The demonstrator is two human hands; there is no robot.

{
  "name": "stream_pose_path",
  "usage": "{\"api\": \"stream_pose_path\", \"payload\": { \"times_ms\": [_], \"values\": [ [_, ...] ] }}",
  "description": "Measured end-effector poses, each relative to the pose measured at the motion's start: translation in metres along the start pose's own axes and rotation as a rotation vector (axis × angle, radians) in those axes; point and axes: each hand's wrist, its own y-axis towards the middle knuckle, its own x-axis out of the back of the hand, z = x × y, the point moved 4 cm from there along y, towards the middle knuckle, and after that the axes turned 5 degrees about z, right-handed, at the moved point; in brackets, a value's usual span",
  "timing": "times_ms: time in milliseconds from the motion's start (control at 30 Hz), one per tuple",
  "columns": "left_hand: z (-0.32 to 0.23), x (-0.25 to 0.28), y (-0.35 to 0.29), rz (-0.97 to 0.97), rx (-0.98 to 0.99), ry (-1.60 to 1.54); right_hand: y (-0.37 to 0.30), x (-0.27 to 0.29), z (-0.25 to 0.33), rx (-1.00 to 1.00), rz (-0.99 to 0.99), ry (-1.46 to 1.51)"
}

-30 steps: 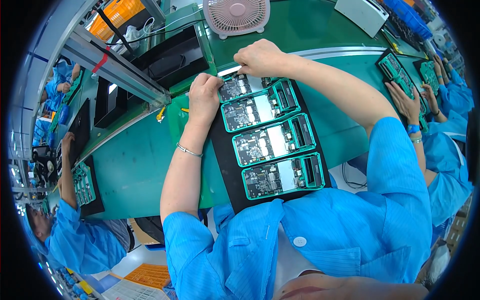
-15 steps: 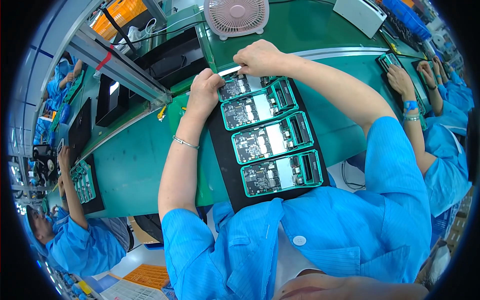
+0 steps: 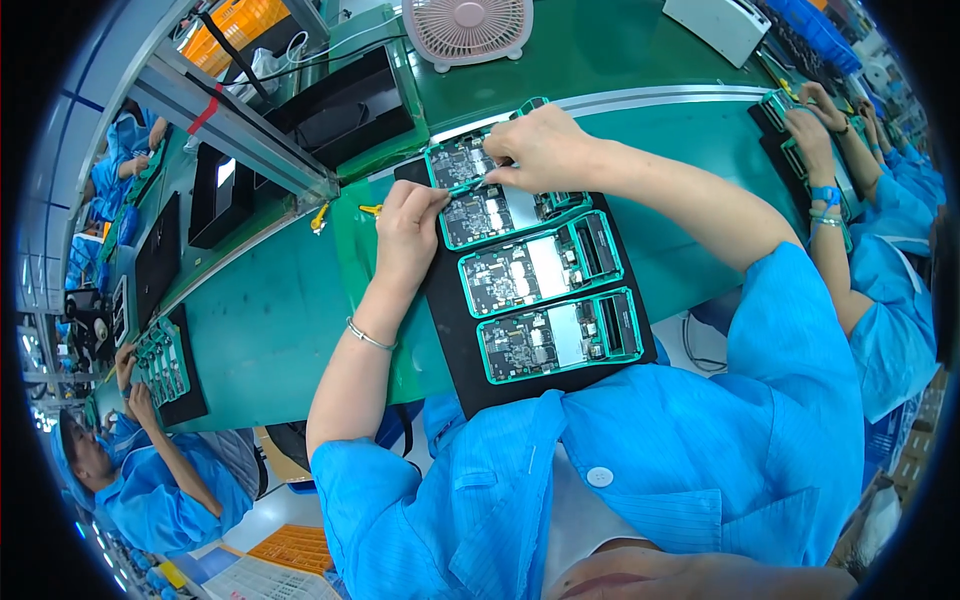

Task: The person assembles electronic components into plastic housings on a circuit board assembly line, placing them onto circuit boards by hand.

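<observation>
On the green worktop (image 3: 270,335), four teal-framed circuit boards (image 3: 540,275) arranged in a column.
The boards lie on a black mat (image 3: 461,340); left hand (image 3: 408,225) and right hand (image 3: 545,150) work near the upper edge of the second-farthest, fingertips drawn together, though whether they grip its rim cannot be told. Beyond stands a pink fan (image 3: 468,30).

Centre: four circuit-board housings (image 3: 497,281), one black mat (image 3: 492,398); top: one pink fan (image 3: 468,28).
</observation>
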Motion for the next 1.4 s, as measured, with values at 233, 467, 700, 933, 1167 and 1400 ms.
{"api": "stream_pose_path", "payload": {
  "times_ms": [233,467,700,933,1167,1400],
  "values": [
    [-0.005,-0.0041,0.0004,0.034,-0.011,0.076,0.0026,-0.0047,-0.0004,-0.09,0.049,-0.044],
    [-0.007,-0.0021,-0.0011,0.06,-0.042,0.115,0.0046,-0.0046,0.0046,-0.067,0.084,-0.067],
    [-0.0088,-0.0009,-0.0006,0.072,-0.06,0.152,0.0045,-0.005,0.0057,-0.045,0.078,-0.066],
    [-0.0082,-0.0016,0.0011,0.071,-0.051,0.155,0.0051,-0.0039,0.0055,-0.044,0.088,-0.067],
    [-0.0091,-0.0009,0.0005,0.069,-0.042,0.163,0.0044,-0.0062,0.0053,-0.021,0.052,-0.106],
    [-0.0093,-0.0008,0.0009,0.068,-0.056,0.165,0.0046,-0.0066,0.0053,-0.013,0.056,-0.133]
  ]
}}
